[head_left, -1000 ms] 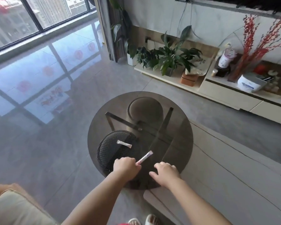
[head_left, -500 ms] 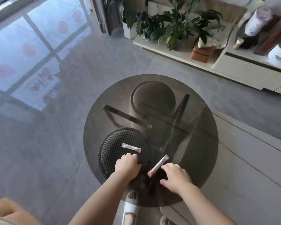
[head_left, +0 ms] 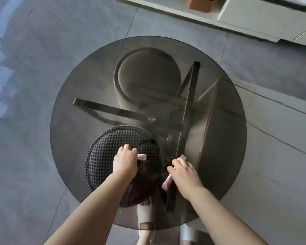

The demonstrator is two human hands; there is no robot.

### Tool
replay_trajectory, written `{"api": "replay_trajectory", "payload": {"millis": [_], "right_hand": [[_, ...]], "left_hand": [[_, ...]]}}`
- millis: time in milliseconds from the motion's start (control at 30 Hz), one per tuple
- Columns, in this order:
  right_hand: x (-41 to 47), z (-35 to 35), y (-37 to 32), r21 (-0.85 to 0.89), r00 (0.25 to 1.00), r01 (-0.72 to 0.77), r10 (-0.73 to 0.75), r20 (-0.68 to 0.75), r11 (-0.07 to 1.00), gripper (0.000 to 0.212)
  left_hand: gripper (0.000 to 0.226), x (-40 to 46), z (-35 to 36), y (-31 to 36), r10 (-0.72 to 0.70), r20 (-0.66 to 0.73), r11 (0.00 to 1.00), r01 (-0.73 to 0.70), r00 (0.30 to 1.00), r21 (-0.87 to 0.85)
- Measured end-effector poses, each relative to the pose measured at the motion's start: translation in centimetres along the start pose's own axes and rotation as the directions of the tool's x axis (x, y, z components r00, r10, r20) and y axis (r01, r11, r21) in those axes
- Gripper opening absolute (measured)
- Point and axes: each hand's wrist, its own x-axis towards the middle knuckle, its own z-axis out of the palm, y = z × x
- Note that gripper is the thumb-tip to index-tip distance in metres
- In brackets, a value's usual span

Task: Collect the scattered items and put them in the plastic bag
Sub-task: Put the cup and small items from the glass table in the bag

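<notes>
Your work surface was a round smoked-glass table (head_left: 219, 138), with two stools showing through it: a plain round stool (head_left: 147, 75) toward 12 o'clock and a checked stool (head_left: 104, 156) toward 8 o'clock. No plastic bag was in view.

Your left hand (head_left: 125, 160) lay over the checked stool's outline, near the table's 7 o'clock. Its fingers were curled down onto a short white sachet (head_left: 142, 157), of which only the end showed, projecting toward 3 o'clock from under the fingertips. The sachet's long axis ran roughly 9 to 3. Whether the fingers had pinched it or merely pressed on it could not be told from this view; the contact is hidden.

Your right hand (head_left: 184, 172) sat just beside the left, toward the table's 6 o'clock. Its fingers were bunched around a long pink-and-white sachet (head_left: 167, 183), gripped near its middle, with the ends emerging at 1 o'clock and 7 o'clock.

Judgement: each hand was already at its own sachet, so neither needed to cross over. The short one probably wanted lifting by its hidden end.
</notes>
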Motion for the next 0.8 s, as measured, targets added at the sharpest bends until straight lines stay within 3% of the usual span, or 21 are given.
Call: {"api": "replay_trajectory", "payload": {"millis": [200,367,467,600,667,700,767,800], "right_hand": [[1.9,2.9,-0.2,-0.077,0.986,0.032,-0.044,-0.163,0.997,0.049],[2.8,4.1,0.1,-0.183,0.967,0.028,-0.073,-0.242,0.983,0.045],[2.6,4.3,0.6,-0.155,0.956,-0.013,-0.034,-0.293,0.988,0.044],[1.1,4.1,0.8,0.117,0.937,-0.198,0.223,-0.269,0.973,0.044],[-0.5,3.0,1.3,0.442,0.895,-0.302,0.411,-0.173,0.845,0.024],[-1.6,2.3,1.6,0.636,0.871,-0.341,0.488,-0.064,0.693,0.026],[-3.9,1.6,2.4,0.858,0.869,-0.303,0.490,0.069,0.415,0.036],[-5.3,1.0,2.9,0.902,0.875,-0.261,0.479,0.070,0.344,0.034]], "left_hand": [[0.034,1.3,1.9,0.3,0.041,0.002,0.987,-0.041,0.999,0.157],[0.030,1.9,2.9,0.5,0.044,-0.043,0.972,-0.033,0.998,0.232],[0.021,1.7,3.3,1.6,0.034,-0.020,0.986,-0.030,0.999,0.166],[0.025,0.1,3.7,3.9,0.009,0.094,0.995,0.001,0.996,-0.100],[0.027,-1.2,3.4,5.5,0.006,0.126,0.971,0.025,0.992,-0.240],[0.026,-2.0,3.0,6.5,0.014,0.131,0.955,0.026,0.991,-0.297],[0.023,-3.8,2.0,8.7,0.030,0.118,0.926,0.017,0.993,-0.377],[0.022,-4.7,1.5,10.0,0.044,0.113,0.913,0.006,0.993,-0.407]]}}
